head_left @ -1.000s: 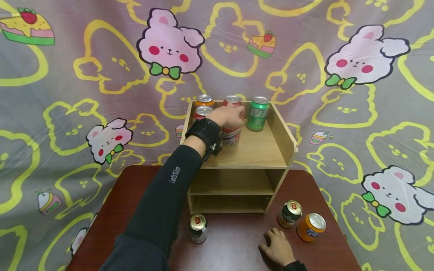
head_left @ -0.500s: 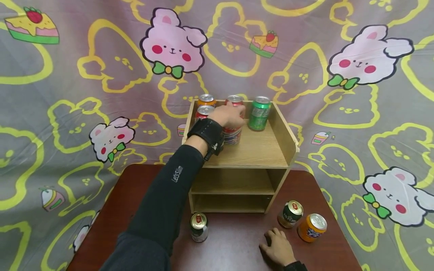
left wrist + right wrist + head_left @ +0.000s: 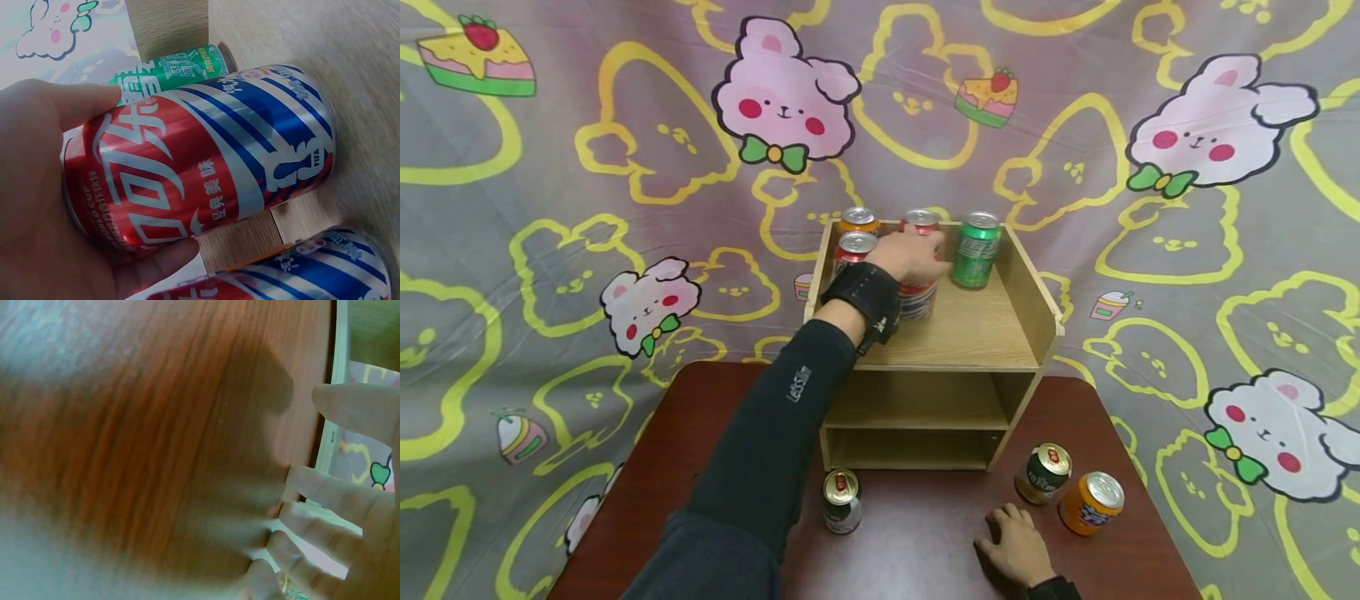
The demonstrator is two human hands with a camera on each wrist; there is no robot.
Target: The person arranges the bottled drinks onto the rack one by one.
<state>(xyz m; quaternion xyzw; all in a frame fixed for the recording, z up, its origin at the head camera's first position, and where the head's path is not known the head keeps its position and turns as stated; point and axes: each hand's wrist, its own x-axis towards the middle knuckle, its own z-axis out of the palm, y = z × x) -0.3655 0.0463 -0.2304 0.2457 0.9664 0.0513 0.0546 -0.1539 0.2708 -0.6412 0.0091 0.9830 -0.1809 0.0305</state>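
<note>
My left hand point(image 3: 913, 257) grips a red Coca-Cola can point(image 3: 187, 162) with blue and white stripes at its base. The can stands on the top shelf of a small wooden rack point(image 3: 973, 346), its upper part hidden behind my hand in the head view. Thumb and fingers wrap its sides in the left wrist view. A green can point(image 3: 976, 250) stands to its right. A second red can point(image 3: 855, 244) is to its left, another red can point(image 3: 921, 220) behind it. My right hand point(image 3: 1017, 546) rests on the table with fingers loosely bent, holding nothing.
An orange can point(image 3: 859, 220) stands at the shelf's back left corner. On the brown table point(image 3: 917, 533) are a dark green can point(image 3: 842, 502) before the rack, another dark green can point(image 3: 1043, 475) and an orange can point(image 3: 1092, 504) near my right hand. A patterned curtain point(image 3: 925, 108) hangs behind.
The view has shifted slightly. My left hand stays on the Coca-Cola can at the same spot on the shelf, and my right hand has not moved.
</note>
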